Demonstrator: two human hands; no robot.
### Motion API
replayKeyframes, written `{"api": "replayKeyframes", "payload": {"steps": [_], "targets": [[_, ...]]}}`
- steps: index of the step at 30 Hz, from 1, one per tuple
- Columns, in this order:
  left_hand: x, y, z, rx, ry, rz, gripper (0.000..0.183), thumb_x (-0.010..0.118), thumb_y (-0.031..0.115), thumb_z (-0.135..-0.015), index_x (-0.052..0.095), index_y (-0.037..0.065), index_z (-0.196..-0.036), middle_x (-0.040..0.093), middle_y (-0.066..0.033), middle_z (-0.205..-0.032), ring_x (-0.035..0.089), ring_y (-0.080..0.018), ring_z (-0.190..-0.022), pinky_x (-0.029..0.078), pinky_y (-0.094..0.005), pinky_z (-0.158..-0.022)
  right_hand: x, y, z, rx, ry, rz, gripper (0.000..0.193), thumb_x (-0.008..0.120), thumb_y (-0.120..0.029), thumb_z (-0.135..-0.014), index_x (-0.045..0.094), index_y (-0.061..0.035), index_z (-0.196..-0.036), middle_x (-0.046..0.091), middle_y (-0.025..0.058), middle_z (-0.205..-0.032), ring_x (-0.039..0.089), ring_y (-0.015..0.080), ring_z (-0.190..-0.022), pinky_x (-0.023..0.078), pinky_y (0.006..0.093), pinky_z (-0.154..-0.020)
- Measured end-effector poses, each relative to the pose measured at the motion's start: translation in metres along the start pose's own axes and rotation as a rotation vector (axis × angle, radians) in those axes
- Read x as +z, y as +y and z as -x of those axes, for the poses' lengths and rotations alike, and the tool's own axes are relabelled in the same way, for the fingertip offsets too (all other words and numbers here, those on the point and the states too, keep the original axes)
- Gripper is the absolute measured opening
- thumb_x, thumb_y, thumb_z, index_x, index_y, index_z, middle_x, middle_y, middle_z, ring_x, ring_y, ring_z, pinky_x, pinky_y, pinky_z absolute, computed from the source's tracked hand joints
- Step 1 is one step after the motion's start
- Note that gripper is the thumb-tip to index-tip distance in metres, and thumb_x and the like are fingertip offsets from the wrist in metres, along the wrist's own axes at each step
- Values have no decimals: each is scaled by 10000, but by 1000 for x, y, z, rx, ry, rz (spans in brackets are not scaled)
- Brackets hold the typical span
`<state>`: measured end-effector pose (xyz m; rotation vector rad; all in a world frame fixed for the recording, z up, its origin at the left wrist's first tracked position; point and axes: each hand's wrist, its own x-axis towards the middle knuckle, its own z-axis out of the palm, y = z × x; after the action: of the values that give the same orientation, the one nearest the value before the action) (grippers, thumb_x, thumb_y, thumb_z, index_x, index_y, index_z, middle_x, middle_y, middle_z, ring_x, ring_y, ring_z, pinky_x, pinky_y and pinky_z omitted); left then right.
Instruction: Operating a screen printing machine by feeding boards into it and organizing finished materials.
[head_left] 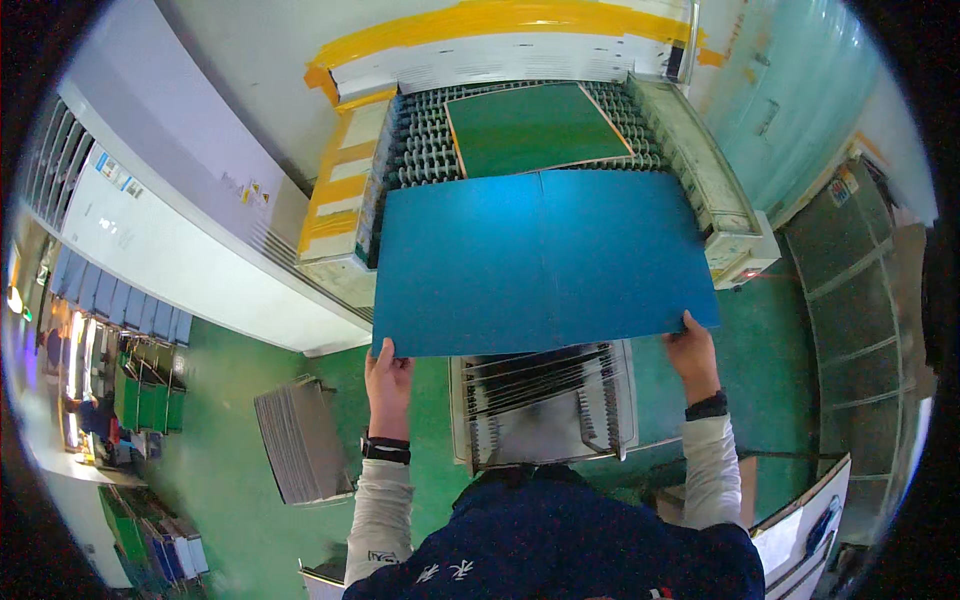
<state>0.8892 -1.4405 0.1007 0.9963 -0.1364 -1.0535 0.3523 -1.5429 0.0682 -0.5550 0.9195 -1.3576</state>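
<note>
A large flat blue board [545, 265] is held out level in front of me, a faint line running down its middle. My left hand [389, 375] grips its near left corner, thumb on top. At the near right corner my right hand [693, 352] pinches the edge the same way. The board's far edge reaches over the front of a roller conveyor [415, 140]. On those rollers, farther in, lies a green rectangular panel [535, 128] with a pale border, slightly turned. The fingers under the board are hidden.
Below the board stands a slotted rack [626, 400] with thin panels leaning in it. Pale side rails [700, 160] flank the rollers. A tall white cabinet [190, 220] is on the left, a stack of boards [300, 440] on the floor, a dark panelled structure [855, 330] on the right.
</note>
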Motion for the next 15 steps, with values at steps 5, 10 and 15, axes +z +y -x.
{"api": "replayKeyframes", "payload": {"steps": [5, 10, 15], "targets": [[5, 1, -2, 14, -9, 38, 126, 653, 129, -893, 570, 107, -984, 628, 1, -875, 580, -106, -750, 487, -292, -661, 42, -12, 3, 145, 190, -184, 120, 580, -138, -919, 589, -98, -1032, 644, 49, -959, 624, 232, -839, 511, 368, -661], [1, 1, -11, -9, -35, 57, 126, 649, 124, -895, 566, 106, -989, 626, 1, -868, 582, -119, -754, 501, -288, -667, 35, -14, -7, 100, 185, -154, 90, 567, -133, -925, 597, -97, -1002, 649, 45, -928, 637, 217, -786, 527, 370, -608], [3, 0, -18, -20, -41, 49, 109, 640, 123, -902, 568, 113, -983, 618, 2, -871, 572, -120, -749, 494, -302, -698, 44, -18, -10, 113, 222, -137, 107, 586, -132, -913, 596, -93, -1012, 651, 43, -922, 632, 206, -775, 528, 352, -607]]}}
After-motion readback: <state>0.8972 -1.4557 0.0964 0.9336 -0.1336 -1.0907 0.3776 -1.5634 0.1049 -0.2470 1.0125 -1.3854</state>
